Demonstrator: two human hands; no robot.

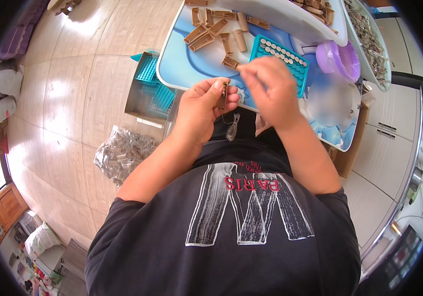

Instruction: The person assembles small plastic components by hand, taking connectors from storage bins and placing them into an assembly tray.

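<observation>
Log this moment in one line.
left hand: holds brown casing | right hand: blurred, grip unclear | table: teal tray with white discs

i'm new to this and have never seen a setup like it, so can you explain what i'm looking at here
There's no machine here: a person is working with two bare hands. The single picture comes from a wide fisheye camera worn on the head, looking down, so straight edges bend near the rim.

The left hand holds a small brown piece. The right hand is blurred, near more brown pieces; whether it grips anything, I can't tell.

Those pieces lie on a blue-patterned table. A teal tray there bears small, round, pale parts, and a purple round container is to its right.
</observation>
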